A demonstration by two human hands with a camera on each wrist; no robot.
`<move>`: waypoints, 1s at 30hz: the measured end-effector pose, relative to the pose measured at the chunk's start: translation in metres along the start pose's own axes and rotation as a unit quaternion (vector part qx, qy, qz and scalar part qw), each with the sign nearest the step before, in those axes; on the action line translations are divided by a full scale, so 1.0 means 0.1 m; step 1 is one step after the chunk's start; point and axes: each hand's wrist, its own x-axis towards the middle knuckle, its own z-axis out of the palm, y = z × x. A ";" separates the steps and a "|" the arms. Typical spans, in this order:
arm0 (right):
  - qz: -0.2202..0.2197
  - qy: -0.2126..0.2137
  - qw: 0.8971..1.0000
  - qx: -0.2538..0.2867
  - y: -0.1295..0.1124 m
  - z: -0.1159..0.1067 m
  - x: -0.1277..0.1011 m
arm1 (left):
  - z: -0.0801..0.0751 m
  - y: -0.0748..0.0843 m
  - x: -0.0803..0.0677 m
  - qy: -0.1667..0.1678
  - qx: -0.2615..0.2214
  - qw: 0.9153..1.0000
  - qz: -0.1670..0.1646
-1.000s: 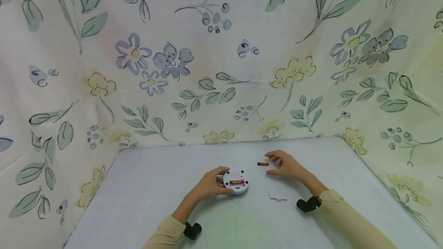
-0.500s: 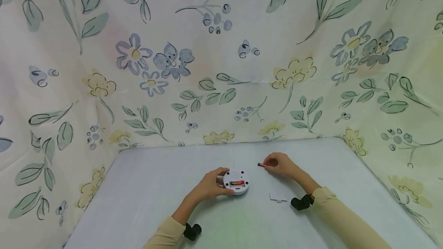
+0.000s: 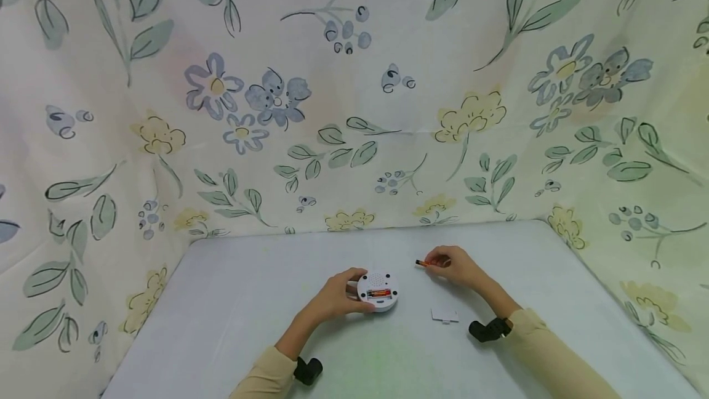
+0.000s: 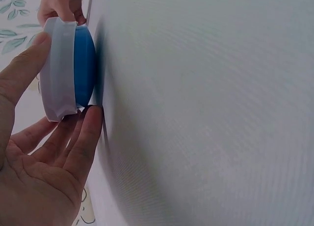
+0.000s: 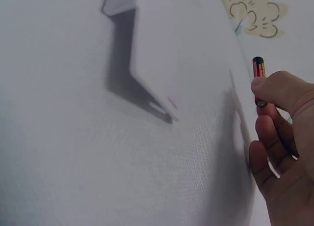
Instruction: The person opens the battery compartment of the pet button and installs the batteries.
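Observation:
My left hand (image 3: 335, 294) grips a round white device (image 3: 382, 306) by its side, thumb at the near edge and fingers behind. Its underside faces up, with speaker holes, dark feet and an uncovered compartment in which a red-and-orange battery (image 3: 379, 293) lies. The left wrist view shows the device's white body (image 4: 60, 71) over a blue part (image 4: 84, 64), close to the table. To the right, my right hand (image 3: 454, 265) pinches a second small battery (image 5: 259, 69) between thumb and fingers, its black end sticking out toward the device.
A white battery cover (image 3: 445, 314) lies on the white table (image 3: 249, 300), nearer to me than the right hand. It looms large in the right wrist view (image 5: 157, 54). Behind the table hangs a floral cloth (image 3: 410, 159).
My right hand has closed from spread fingers onto the loose battery and now holds it, shifted slightly right. The left hand and the device have stayed in place.

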 end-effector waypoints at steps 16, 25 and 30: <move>0.008 0.018 0.999 0.050 -0.15 -0.01 -0.15 | 0.00 -0.01 0.01 -0.001 0.003 1.000 -0.003; 0.013 0.011 0.998 0.068 -0.37 0.00 -0.24 | 0.00 -0.02 0.01 -0.001 0.004 1.000 0.001; 0.006 0.015 0.996 0.083 -0.23 0.05 -0.24 | -0.01 -0.02 0.00 -0.001 0.004 1.000 0.003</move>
